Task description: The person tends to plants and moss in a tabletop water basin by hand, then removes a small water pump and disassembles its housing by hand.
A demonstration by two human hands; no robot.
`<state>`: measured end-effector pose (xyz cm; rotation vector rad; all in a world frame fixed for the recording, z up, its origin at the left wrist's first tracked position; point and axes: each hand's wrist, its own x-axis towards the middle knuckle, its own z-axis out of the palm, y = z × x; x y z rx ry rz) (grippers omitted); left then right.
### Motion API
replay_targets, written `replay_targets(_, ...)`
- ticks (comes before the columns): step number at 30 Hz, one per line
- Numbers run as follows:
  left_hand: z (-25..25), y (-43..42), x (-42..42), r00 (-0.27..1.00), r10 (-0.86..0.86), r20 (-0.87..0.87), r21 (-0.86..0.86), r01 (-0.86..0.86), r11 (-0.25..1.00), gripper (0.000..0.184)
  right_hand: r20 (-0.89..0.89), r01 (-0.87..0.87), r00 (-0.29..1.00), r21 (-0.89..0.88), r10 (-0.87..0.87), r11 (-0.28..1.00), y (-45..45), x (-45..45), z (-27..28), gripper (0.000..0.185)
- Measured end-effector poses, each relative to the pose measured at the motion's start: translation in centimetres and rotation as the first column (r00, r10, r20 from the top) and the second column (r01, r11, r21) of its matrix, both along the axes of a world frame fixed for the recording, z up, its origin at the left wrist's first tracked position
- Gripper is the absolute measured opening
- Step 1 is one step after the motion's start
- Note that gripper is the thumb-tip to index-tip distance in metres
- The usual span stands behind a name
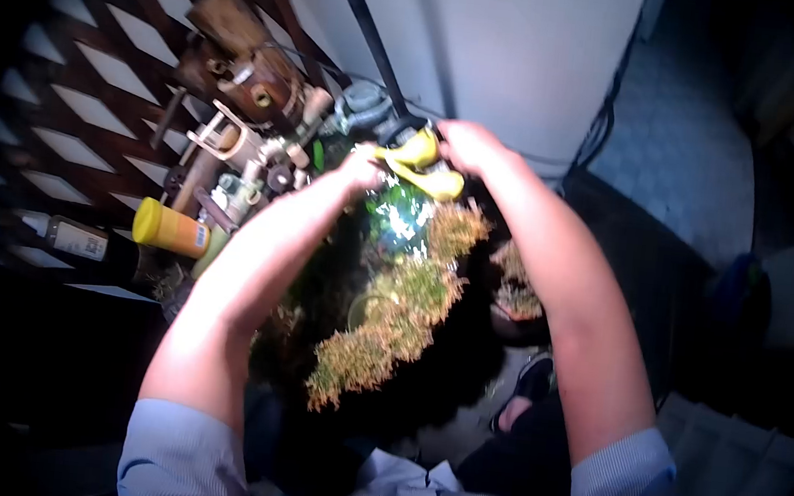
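**Our 2 hands meet at a yellow object above mossy water**

We have both arms stretched forward, our striped sleeves point(628, 481) ending near the elbows. Between our hands, at the far end of the wet, planted area, lies the yellow object point(436, 185), which shows as 2 curved, glossy parts, the upper part beside the lower. Our left hand point(362, 168) is at its left end, the fingers bent and seeming to touch the narrow tip; glare blurs them, so we cannot tell how far they are closed or whether they hold it. Our right hand point(464, 147) is just beside its upper right side, fingers pointing inward and partly hidden; we cannot tell its grip either.

Nearer to us, bright water point(400, 220) glints over green growth, and a band of yellow-green moss point(388, 338) runs diagonally down toward our left. Behind the hands, a dark pole point(370, 35) stands at a slant before a white panel point(531, 50).

On our left we see a brown pot point(264, 92) below a wooden block point(230, 20), a tilted jar with a yellow lid point(169, 228), and a dark bottle point(77, 241) with a pale label, all near a diamond lattice point(97, 85). A black shoe point(534, 378) shows below our right forearm.
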<state>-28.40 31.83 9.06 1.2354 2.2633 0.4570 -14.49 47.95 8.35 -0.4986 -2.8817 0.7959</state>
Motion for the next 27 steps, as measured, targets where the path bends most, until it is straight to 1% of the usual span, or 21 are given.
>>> replay_targets(1, 0.1, 0.0, 0.0, 0.999, 0.000, -0.042, 0.002, 0.000, 1.000, 0.017, -0.053, -0.010, 0.998, 0.091, 0.015, 0.996, -0.8, 0.7, 0.0, 0.032)
replay_targets(2, -0.6, -0.9, 0.4, 0.984, -0.091, -0.151, 0.010, 0.094, 0.996, 0.018, 0.041, 0.009, 0.999, 0.016, -0.010, 1.000, -1.0, 0.5, 0.2, 0.032)
replay_targets(3, -1.1, -1.4, 0.6, 0.996, 0.069, -0.047, 0.030, -0.068, 0.997, 0.024, 0.074, 0.029, 0.997, -0.054, -0.025, 0.998, -1.0, 0.6, 0.6, 0.031)
replay_targets(5, -1.1, -0.7, 0.4, 0.950, -0.078, -0.302, -0.043, 0.068, 0.997, 0.026, 0.063, 0.028, 0.998, 0.008, -0.028, 1.000, -1.2, 1.0, 0.8, 0.029)
replay_targets(6, -0.7, -0.7, 0.5, 0.978, 0.084, -0.191, -0.050, -0.096, 0.994, 0.028, 0.093, 0.059, 0.994, -0.094, -0.051, 0.994, -1.2, 1.0, 0.8, 0.026)
replay_targets(7, -1.7, -0.7, -0.6, 0.967, 0.087, -0.238, 0.011, -0.086, 0.996, 0.029, 0.051, 0.038, 0.998, -0.057, -0.035, 0.998, -0.8, 0.3, -0.6, 0.024)
replay_targets(9, -1.5, -1.1, -0.2, 0.952, 0.013, -0.305, 0.160, 0.037, 0.986, 0.027, 0.011, 0.006, 1.000, 0.011, -0.006, 1.000, -1.1, 0.5, -0.4, 0.024)
replay_targets(10, -3.0, -1.1, -2.0, 0.976, -0.056, -0.208, 0.125, 0.084, 0.989, 0.026, 0.010, 0.010, 1.000, 0.014, -0.010, 1.000, -1.1, 0.4, -0.1, 0.024)
replay_targets(12, -3.1, -0.8, -0.8, 0.998, -0.063, -0.019, 0.123, 0.065, 0.990, 0.025, 0.011, 0.027, 1.000, -0.046, -0.026, 0.999, -1.5, 1.4, 0.2, 0.024)
replay_targets(13, -2.9, -1.2, -0.3, 0.998, 0.031, 0.054, 0.164, -0.039, 0.986, 0.025, 0.081, 0.055, 0.996, -0.082, -0.049, 0.995, -1.7, 1.4, 0.9, 0.025)
replay_targets(14, -5.3, -0.9, -2.3, 0.998, 0.033, -0.047, 0.174, -0.025, 0.984, 0.025, 0.055, 0.055, 0.997, -0.047, -0.053, 0.997, -1.7, 1.2, 0.8, 0.026)
replay_targets(15, -4.9, -0.7, -2.4, 0.989, 0.038, -0.141, 0.179, -0.012, 0.984, 0.026, 0.035, 0.057, 0.998, -0.015, -0.056, 0.998, -1.8, 1.3, 0.9, 0.026)
replay_targets(16, -5.0, -0.3, -2.2, 0.978, 0.038, -0.204, 0.046, -0.030, 0.998, 0.029, 0.068, 0.061, 0.996, 0.005, -0.062, 0.998, -1.7, 1.2, 0.9, 0.030)
replay_targets(17, -3.2, -0.6, -1.1, 0.979, 0.040, -0.198, 0.044, -0.032, 0.999, 0.029, 0.075, 0.059, 0.995, 0.003, -0.059, 0.998, -1.8, 1.3, 0.8, 0.030)
replay_targets(18, -1.5, -0.6, -0.2, 0.990, 0.043, -0.135, 0.059, -0.035, 0.998, 0.028, 0.052, 0.071, 0.996, -0.009, -0.070, 0.997, -1.7, 1.4, 0.8, 0.031)
replay_targets(19, -0.9, -0.8, 0.1, 0.996, 0.046, -0.071, 0.072, -0.041, 0.997, 0.028, 0.029, 0.079, 0.996, -0.024, -0.078, 0.997, -1.7, 1.3, 0.7, 0.032)
replay_targets(20, -1.1, -0.6, -0.2, 0.985, -0.007, -0.172, -0.074, -0.006, 0.997, 0.026, 0.030, 0.076, 0.997, -0.023, -0.075, 0.997, -1.7, 1.3, 0.7, 0.032)
replay_targets(21, -2.0, -0.5, -0.9, 0.985, -0.001, -0.174, -0.070, -0.011, 0.997, 0.026, 0.040, 0.074, 0.997, -0.026, -0.073, 0.997, -1.5, 1.2, 0.7, 0.031)
replay_targets(23, -4.5, -0.4, -2.1, 0.973, 0.018, -0.229, -0.046, -0.029, 0.999, 0.036, 0.047, 0.073, 0.996, -0.032, -0.071, 0.997, -1.6, 1.1, 0.6, 0.030)
replay_targets(25, -5.8, -0.1, -2.7, 0.964, 0.033, -0.265, -0.024, -0.041, 0.999, 0.044, 0.061, 0.045, 0.997, 0.003, -0.045, 0.999, -1.7, 1.3, 0.4, 0.028)
replay_targets(27, -5.2, 0.0, -2.4, 0.963, 0.065, -0.261, -0.004, -0.069, 0.998, 0.045, 0.045, 0.029, 0.999, 0.009, -0.029, 1.000, -1.7, 1.5, 0.5, 0.027)
